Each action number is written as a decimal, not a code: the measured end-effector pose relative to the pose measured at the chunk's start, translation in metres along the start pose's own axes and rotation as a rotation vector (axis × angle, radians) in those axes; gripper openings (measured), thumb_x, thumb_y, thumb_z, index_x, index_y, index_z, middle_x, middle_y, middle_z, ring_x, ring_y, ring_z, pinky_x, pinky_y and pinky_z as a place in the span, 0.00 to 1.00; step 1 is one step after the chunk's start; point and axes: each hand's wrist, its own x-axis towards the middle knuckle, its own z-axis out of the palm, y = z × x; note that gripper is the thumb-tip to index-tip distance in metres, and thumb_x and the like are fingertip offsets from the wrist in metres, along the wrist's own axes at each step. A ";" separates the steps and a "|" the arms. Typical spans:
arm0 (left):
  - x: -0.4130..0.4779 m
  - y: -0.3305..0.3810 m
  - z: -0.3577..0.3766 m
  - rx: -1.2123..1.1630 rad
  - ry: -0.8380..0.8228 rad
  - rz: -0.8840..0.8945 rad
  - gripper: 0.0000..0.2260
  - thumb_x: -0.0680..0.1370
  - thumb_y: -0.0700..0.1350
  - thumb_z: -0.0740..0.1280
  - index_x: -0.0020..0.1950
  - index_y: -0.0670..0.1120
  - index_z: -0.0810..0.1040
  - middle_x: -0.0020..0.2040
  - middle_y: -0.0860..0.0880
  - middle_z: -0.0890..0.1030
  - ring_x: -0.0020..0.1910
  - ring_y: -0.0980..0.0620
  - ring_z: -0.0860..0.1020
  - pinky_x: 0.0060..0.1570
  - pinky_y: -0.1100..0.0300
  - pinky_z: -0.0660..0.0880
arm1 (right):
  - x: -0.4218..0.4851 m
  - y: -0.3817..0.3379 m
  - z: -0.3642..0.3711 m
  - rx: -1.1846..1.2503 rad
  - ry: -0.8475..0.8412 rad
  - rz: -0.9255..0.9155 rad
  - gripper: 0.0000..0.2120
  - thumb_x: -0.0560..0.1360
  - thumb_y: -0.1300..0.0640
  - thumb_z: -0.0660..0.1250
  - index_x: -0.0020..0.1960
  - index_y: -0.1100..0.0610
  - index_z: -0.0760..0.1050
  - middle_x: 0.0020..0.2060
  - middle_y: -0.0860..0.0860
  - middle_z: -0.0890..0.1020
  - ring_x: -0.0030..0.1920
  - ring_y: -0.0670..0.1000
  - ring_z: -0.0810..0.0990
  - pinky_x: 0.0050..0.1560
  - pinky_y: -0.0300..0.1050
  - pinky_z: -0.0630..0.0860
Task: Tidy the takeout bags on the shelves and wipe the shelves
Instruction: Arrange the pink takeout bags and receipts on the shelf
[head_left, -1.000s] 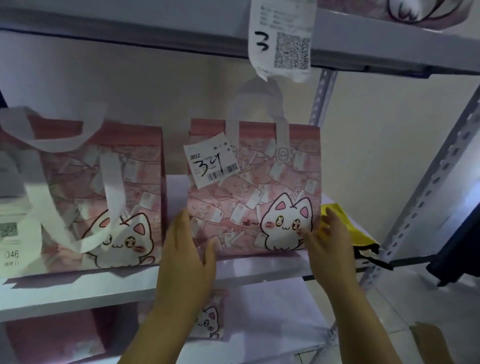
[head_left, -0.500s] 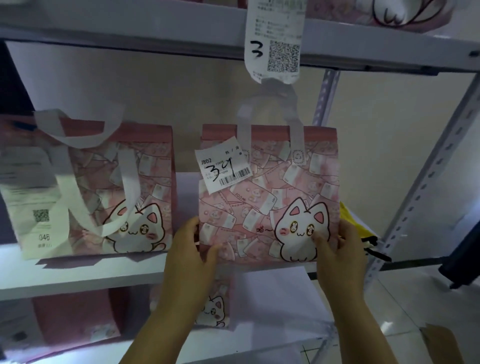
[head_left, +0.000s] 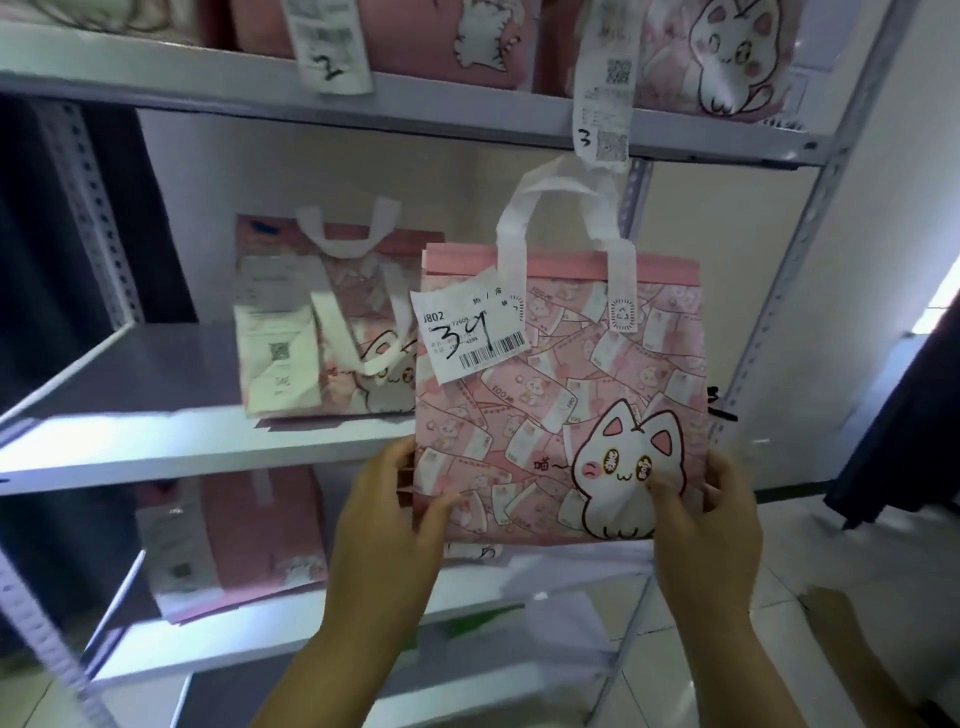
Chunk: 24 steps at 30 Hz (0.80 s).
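Holding pink bag (head_left: 519, 431) before shelf (head_left: 156, 447) | left hand (head_left: 384, 525); right hand (head_left: 711, 525) | fingers (head_left: 396, 460) pinching bottom corners

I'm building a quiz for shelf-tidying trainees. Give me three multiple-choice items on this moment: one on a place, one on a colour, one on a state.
1. Where do the left hand and right hand hold the bag marked 34? A its top edge; B its lower corners; C its paper slip.
2. What colour are its handles? A black; B white; C yellow.
3. How is that bag? A lying flat; B crumpled on the floor; C upright, held in front of the middle shelf.
Key: 1 B, the fingers curl round each bottom corner; 2 B, both loops show white; 3 C, its bottom hangs below the shelf's front edge.
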 end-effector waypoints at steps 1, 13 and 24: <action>-0.010 -0.001 -0.015 -0.004 0.013 -0.001 0.22 0.70 0.47 0.73 0.56 0.66 0.68 0.51 0.60 0.76 0.47 0.63 0.76 0.42 0.70 0.73 | -0.014 -0.008 -0.001 0.010 -0.009 -0.007 0.13 0.73 0.57 0.70 0.56 0.51 0.73 0.50 0.48 0.79 0.49 0.46 0.79 0.42 0.35 0.73; -0.061 -0.034 -0.198 0.154 0.297 -0.080 0.19 0.71 0.44 0.72 0.57 0.57 0.70 0.50 0.58 0.76 0.45 0.62 0.77 0.37 0.73 0.70 | -0.133 -0.107 0.083 0.133 -0.355 -0.117 0.15 0.72 0.57 0.71 0.45 0.38 0.69 0.43 0.39 0.78 0.45 0.39 0.77 0.41 0.36 0.73; -0.021 -0.083 -0.294 0.315 0.452 -0.133 0.20 0.71 0.39 0.71 0.58 0.54 0.71 0.52 0.55 0.76 0.45 0.63 0.75 0.39 0.71 0.69 | -0.167 -0.145 0.201 0.219 -0.638 -0.103 0.19 0.74 0.62 0.68 0.46 0.37 0.69 0.44 0.35 0.77 0.45 0.31 0.76 0.37 0.23 0.72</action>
